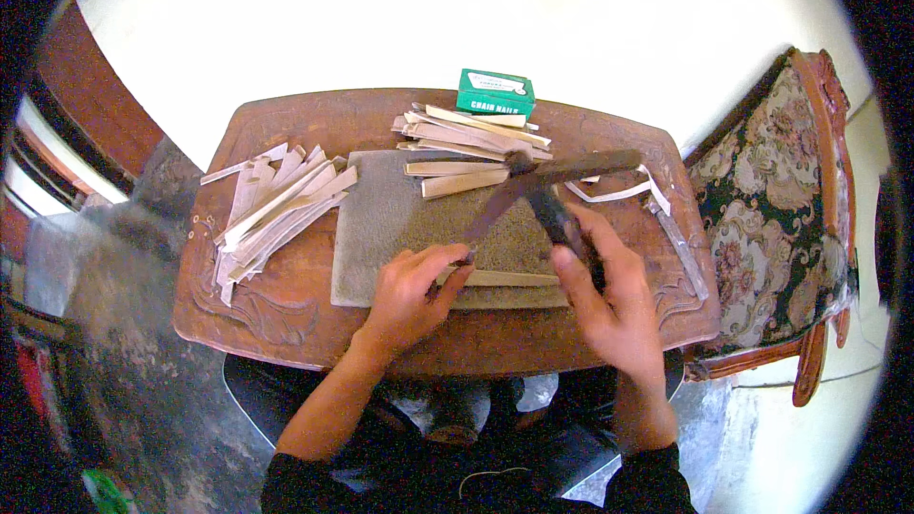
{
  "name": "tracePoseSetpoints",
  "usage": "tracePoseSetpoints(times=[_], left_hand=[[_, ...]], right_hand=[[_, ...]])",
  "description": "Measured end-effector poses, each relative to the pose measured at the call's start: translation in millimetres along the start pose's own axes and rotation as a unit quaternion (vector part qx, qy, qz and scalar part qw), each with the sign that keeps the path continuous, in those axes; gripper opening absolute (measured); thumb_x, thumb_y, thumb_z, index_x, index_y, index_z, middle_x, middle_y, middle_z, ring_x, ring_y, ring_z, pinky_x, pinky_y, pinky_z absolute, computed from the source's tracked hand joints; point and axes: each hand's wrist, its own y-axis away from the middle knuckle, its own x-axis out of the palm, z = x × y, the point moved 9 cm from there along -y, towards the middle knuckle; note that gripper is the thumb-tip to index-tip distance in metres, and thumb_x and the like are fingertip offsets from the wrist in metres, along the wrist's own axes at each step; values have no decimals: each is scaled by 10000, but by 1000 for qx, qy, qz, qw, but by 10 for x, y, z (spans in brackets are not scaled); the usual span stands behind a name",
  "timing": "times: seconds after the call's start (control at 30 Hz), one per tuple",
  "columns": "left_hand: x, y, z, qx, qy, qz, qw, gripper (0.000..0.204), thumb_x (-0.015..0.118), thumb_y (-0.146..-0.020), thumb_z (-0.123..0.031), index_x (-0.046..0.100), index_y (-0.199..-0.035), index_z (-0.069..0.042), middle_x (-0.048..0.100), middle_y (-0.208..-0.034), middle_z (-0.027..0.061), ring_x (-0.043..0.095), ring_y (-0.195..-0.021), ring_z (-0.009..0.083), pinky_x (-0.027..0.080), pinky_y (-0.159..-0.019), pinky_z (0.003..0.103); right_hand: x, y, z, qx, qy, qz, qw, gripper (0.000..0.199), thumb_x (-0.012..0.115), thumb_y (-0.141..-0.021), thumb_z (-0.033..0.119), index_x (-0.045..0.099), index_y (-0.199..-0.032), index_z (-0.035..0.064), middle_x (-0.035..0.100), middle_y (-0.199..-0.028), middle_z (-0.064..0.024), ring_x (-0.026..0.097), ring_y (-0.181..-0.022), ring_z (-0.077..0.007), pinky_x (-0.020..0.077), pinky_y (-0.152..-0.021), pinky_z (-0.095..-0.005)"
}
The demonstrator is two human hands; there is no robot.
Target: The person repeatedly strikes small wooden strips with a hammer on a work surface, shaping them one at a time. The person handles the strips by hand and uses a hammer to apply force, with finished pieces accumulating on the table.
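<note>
Hammer [549, 212] up in the right hand [614, 300], gripped round the handle, head above the mat [376, 219]! Left hand [409, 293] is closed, thumb to finger, by one strip [514, 279]; what's pinched, we can't tell. That strip lies on the mat, between the hands. Green box [495, 93] sits at the worktop's [314, 112] far edge.

Head-worn fisheye view, from above; looking down and forward, near the hands [405, 293] [609, 290], across the wooden table [286, 119]
</note>
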Motion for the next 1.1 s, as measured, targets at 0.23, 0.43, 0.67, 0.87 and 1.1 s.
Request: tracePoseSetpoints(times=[0.23, 0.43, 0.67, 0.87, 1.1], left_hand=[[-16, -37, 54, -20, 43, -31, 998, 173, 706, -868, -80, 657, -1031, -51, 713, -912, 96, 598, -572, 192, 465, -537, 313], [-58, -25, 150, -78, 94, -46, 991, 104, 683, -895, -59, 643, -987, -31, 700, -858, 84, 561, -557, 130, 430, -523, 270], [24, 1, 208, -97, 94, -19, 991, 91, 674, -907, -59, 623, -970, -18, 697, -894, 68, 567, -622, 111, 446, -574, 264], [30, -37, 161, -133, 80, 9, 988, 89, 672, -910, -76, 627, -943, -7, 665, -832, 86, 613, -725, 143, 499, -683, 283], [34, -42, 134, -66, 60, -6, 996, 149, 728, -866, -92, 649, -983, -44, 718, -903, 83, 565, -545, 138, 438, -508, 288]], right_hand=[[716, -140, -932, 197, -399, -48, 894, 279, 561, -1013, 273, 559, -1216, 83, 530, -741, 27, 481, -559, -60, 413, -461, -242], [909, -138, -1149, 196, -408, -59, 890, 224, 561, -1009, 280, 571, -1120, 87, 535, -726, 22, 485, -543, -65, 402, -436, -244], [932, -111, -1169, 210, -412, -47, 886, 288, 571, -1004, 288, 575, -1213, 91, 536, -725, 28, 488, -552, -63, 393, -446, -241], [920, -117, -1157, 211, -407, -50, 887, 254, 557, -1012, 269, 554, -1174, 74, 524, -771, 14, 489, -570, -68, 409, -440, -237], [923, -132, -1128, 204, -410, -45, 888, 260, 557, -1012, 258, 554, -1198, 77, 524, -772, 14, 490, -568, -67, 411, -436, -235]])
